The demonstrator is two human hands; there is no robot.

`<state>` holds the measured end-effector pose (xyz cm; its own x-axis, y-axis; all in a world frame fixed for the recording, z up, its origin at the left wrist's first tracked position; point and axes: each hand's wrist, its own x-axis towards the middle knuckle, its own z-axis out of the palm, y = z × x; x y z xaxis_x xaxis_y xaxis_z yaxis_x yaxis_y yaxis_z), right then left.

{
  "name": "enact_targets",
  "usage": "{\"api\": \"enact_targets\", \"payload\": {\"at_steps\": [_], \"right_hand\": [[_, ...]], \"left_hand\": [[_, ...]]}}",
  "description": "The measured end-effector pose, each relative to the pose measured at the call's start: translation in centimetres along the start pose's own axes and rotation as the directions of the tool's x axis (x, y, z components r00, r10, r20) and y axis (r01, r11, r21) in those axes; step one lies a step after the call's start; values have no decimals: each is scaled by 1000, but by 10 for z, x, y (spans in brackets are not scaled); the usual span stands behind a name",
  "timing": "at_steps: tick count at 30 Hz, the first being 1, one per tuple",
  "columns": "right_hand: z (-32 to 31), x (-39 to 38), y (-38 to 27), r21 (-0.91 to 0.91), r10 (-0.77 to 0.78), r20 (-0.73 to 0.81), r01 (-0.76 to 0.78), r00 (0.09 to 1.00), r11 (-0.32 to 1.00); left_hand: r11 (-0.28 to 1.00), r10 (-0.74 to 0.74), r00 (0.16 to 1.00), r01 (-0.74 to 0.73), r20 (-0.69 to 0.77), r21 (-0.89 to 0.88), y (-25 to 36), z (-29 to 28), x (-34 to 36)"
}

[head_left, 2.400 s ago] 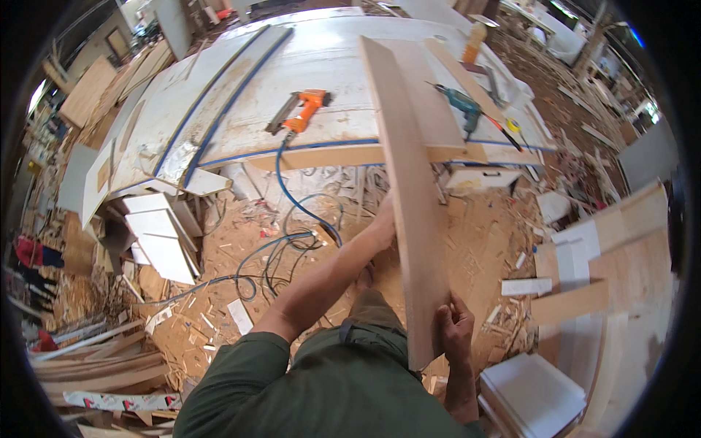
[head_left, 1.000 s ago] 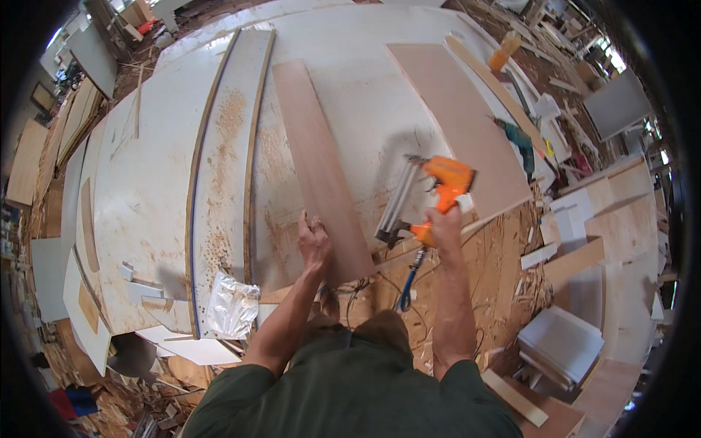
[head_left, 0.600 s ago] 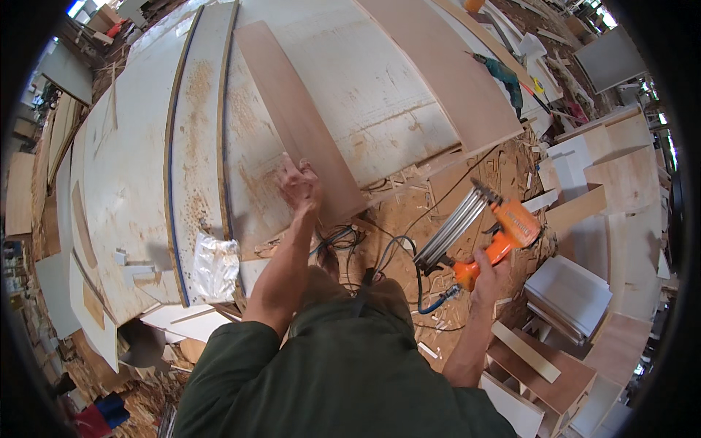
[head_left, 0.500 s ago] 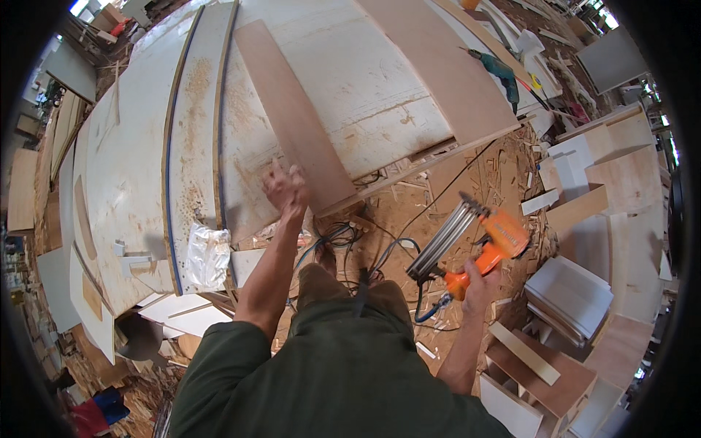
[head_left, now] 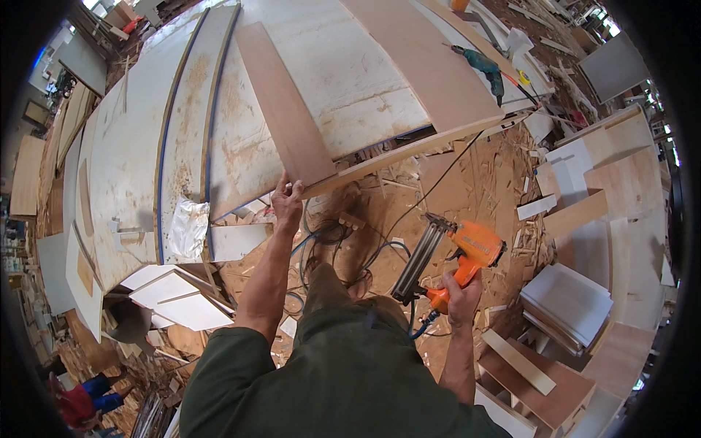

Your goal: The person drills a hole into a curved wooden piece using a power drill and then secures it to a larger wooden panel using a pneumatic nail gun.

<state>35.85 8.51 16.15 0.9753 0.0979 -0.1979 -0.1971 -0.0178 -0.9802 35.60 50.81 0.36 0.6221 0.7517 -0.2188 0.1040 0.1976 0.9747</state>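
Note:
My right hand (head_left: 461,298) is wrapped round the handle of an orange pneumatic nail gun (head_left: 475,244), held out over the floor with its dark magazine pointing left. A hose joins the gun at the base of its handle. My left hand (head_left: 287,203) grips the near left corner of a long, narrow plywood board (head_left: 281,106), its fingers at the board's end. Along the near end of this board runs a thin wooden batten (head_left: 401,159), which reaches right to a wider plywood panel (head_left: 427,66). Both boards lie on a large stained white worktop (head_left: 350,69).
A green drill (head_left: 483,69) lies on the panel's right side. Crumpled clear plastic (head_left: 191,228) sits at the worktop's near left. Hoses (head_left: 332,232) coil by my feet among wood scraps. White boards (head_left: 568,303) and open wooden boxes stand at right. A person in red (head_left: 77,405) is at lower left.
My left hand has come down from above the narrow board to its near corner and closed there. The nail gun has shifted slightly left and lower in the picture.

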Motion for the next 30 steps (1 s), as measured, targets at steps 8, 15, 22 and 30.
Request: {"api": "enact_targets", "payload": {"at_steps": [8,15,22,30], "right_hand": [[23,-3,23,94,-45,-95,54,995,994],[64,37,102,136,-68,42,61,997,989],[87,86,241,215,-426,236,380,874,899],[141,132,342,-7,-748,120,754,653,657]], "left_hand": [[998,45,999,-45,-5,-37,11,9,-6],[981,192,979,-192,-65,0,-21,18,-35],[784,619,765,-591,175,-192,-92,-22,-6],[-132,939,-52,-967,340,218,-83,-37,67]]}}
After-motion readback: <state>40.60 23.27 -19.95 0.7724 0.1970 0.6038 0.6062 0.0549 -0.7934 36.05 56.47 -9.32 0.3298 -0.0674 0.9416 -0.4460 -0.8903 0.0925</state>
